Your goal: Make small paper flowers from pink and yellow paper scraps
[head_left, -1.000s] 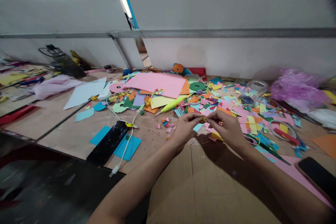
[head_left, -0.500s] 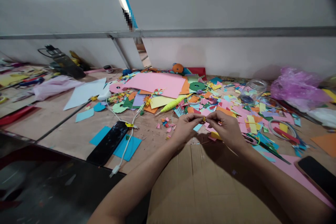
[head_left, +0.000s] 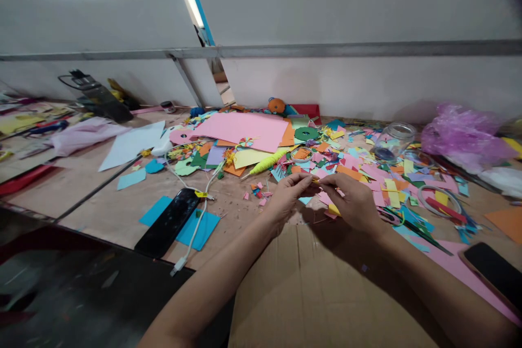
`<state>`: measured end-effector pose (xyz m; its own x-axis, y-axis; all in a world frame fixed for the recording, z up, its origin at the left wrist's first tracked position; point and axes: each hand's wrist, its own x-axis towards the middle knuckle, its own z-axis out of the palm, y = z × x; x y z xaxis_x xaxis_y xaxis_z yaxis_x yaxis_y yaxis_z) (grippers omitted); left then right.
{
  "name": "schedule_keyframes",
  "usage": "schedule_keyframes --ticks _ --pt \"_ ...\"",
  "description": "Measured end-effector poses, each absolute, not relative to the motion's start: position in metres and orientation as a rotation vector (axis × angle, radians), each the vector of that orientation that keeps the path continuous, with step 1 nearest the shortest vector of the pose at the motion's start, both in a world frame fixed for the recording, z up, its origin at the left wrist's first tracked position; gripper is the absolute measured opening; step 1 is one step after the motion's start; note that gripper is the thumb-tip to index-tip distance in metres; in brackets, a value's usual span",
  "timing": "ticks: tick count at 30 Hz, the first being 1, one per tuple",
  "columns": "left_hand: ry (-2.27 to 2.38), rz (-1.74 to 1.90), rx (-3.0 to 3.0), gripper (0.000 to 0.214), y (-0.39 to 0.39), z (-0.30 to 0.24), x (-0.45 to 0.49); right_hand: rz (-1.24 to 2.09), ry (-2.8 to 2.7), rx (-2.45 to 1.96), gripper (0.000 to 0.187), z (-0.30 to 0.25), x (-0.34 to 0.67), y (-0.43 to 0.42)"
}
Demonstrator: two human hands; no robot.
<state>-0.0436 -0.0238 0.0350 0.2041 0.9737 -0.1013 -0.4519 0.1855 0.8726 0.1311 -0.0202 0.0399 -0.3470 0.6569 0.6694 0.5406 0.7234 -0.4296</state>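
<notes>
Close together over the near edge of the scrap pile, my left hand and my right hand both pinch a tiny thin yellow piece. Most of it is hidden by the fingertips, and whether it is paper or thread cannot be made out. Beneath my hands lie colored paper scraps. A cardboard sheet extends below my wrists. Beyond my left hand rests a yellow-green pointed tool. Scissors with dark blades lie beside my right forearm.
A phone with a white cable lies left, near the table edge. Pink paper covers part of the pile behind. A clear jar, purple plastic bag and another dark phone are right. A dark bottle leans far left.
The yellow piece now shows as a thinner sliver between my fingertips. My right hand has turned slightly and shifted a little. Things on the table stay where they were.
</notes>
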Motion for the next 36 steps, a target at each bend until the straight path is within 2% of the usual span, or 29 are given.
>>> schedule_keyframes --ticks 19,28,36 --pt "0.780 1.140 0.808 0.033 -0.0231 0.0333 -0.0460 0.026 -2.100 -0.905 0.013 0.0392 0.1331 -0.0208" --pt "0.777 1.142 0.775 0.032 -0.0241 0.0344 -0.0447 0.288 -2.050 -0.900 0.010 0.0442 0.1364 -0.0166" --pt "0.755 1.150 0.768 0.030 -0.0236 0.0319 -0.0450 0.304 -2.068 -0.870 0.008 0.0462 0.1372 -0.0153"
